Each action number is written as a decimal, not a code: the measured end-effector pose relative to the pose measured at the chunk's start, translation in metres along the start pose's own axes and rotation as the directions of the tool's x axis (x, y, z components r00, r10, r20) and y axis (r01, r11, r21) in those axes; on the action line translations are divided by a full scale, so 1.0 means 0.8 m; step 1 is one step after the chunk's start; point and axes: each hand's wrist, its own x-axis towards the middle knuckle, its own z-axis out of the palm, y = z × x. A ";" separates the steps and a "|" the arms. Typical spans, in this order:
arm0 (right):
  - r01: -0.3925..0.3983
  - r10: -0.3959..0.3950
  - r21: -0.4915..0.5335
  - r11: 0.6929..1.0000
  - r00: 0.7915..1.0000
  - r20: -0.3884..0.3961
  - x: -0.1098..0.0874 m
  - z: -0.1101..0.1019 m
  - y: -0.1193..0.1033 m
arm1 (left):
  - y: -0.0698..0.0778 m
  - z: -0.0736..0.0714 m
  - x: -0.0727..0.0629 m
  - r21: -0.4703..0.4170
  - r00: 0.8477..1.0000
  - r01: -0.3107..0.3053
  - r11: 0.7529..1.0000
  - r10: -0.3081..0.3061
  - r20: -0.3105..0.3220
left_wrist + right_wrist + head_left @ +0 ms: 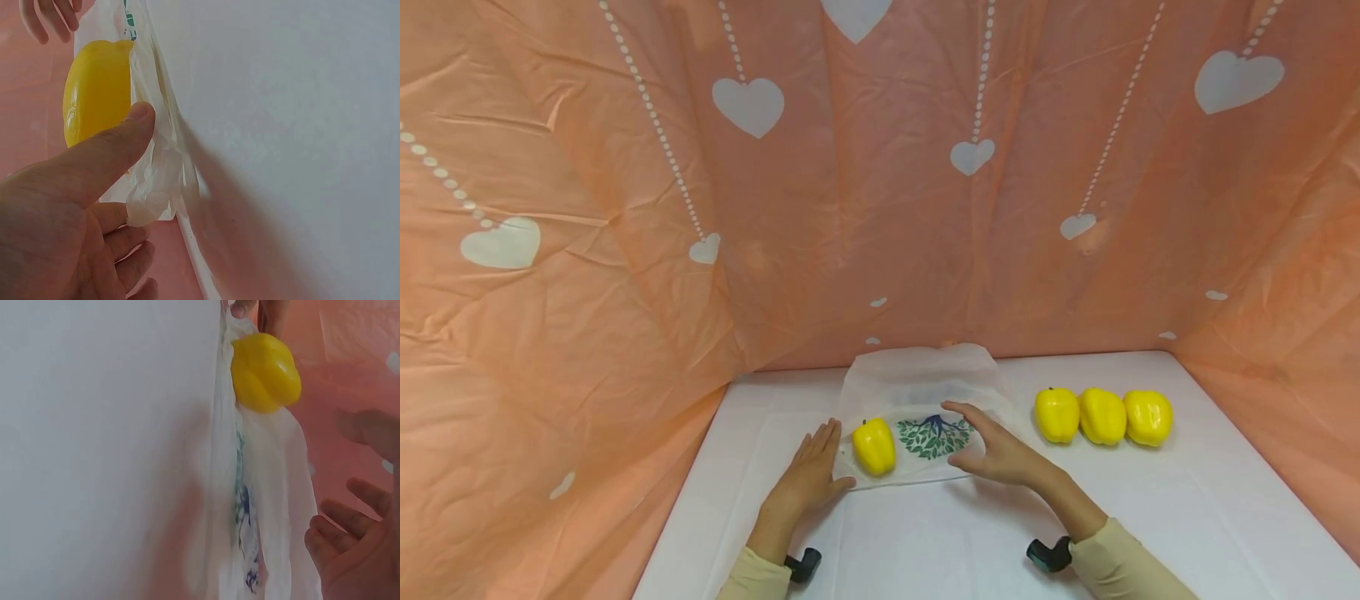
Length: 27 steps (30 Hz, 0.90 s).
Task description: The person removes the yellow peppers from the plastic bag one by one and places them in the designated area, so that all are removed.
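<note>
A white plastic bag (917,379) printed with a green-leaved, blue-trunked tree lies flat near the table's back edge. On the left part of this bag rests a yellow bell pepper (874,447). My left hand (808,471) is at the bag's left end beside that pepper, fingers straight and thumb spread. In the left wrist view, its thumb (134,128) overlaps the crumpled bag edge. Over the right part of the bag is my right hand (1000,450), thumb and fingers spread apart, with nothing between them.
Three more yellow bell peppers (1102,417) stand in a row on the white table (910,542), right of the bag. An orange curtain (850,217) with white hearts hangs behind the table and along both sides. Each wrist wears a black device (805,566).
</note>
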 end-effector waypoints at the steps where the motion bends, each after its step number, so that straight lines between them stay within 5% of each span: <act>1: -0.002 0.002 0.000 1.000 1.000 0.003 0.002 0.003 0.000 | 0.000 0.000 0.000 -0.003 1.000 -0.002 1.000 0.002 -0.002; 27: -0.062 0.060 0.034 0.998 0.997 0.052 0.040 0.051 -0.019 | 0.000 0.001 0.002 -0.010 1.000 -0.002 1.000 0.002 -0.010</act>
